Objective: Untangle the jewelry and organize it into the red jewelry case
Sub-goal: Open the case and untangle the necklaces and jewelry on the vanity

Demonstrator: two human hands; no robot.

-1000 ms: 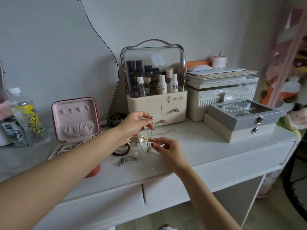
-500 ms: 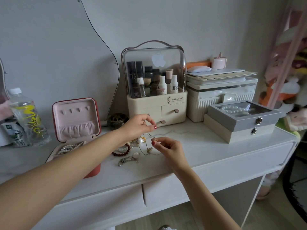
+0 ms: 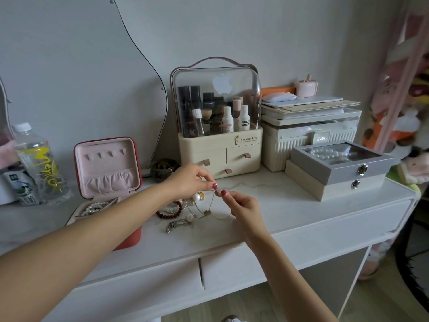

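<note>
A person's two hands meet above a white table [image 3: 301, 205], each pinching the same thin chain [image 3: 210, 205] between thumb and forefinger. The left hand [image 3: 189, 180] reaches in from the lower left and grips the chain at its top; the right hand [image 3: 241, 205], just beside it and slightly lower, nips the strand close by, the painted nails of the two hands almost touching. From that shared grip the chain hangs down in loops to the tabletop, where it runs into a small heap of tangled jewelry [image 3: 185, 210] lying directly beneath and to the left of the hands: a dark red bead bracelet [image 3: 168, 213], several pearls, a gold-coloured piece and, nearest the table's front edge, a silver-coloured piece [image 3: 177, 225].

The red jewelry case [image 3: 130, 237] stands open at the left of the heap, partly hidden behind the left forearm, its pink-lined lid upright. A string of pearls [image 3: 94, 208] lies in its base.

Behind the hands stands a cream cosmetics organizer [image 3: 219, 154] with a clear domed lid and small drawers. To the right, a grey box [image 3: 336, 163] with a window lid sits stacked on a beige one. A plastic water bottle [image 3: 38, 163] stands at the far left.
</note>
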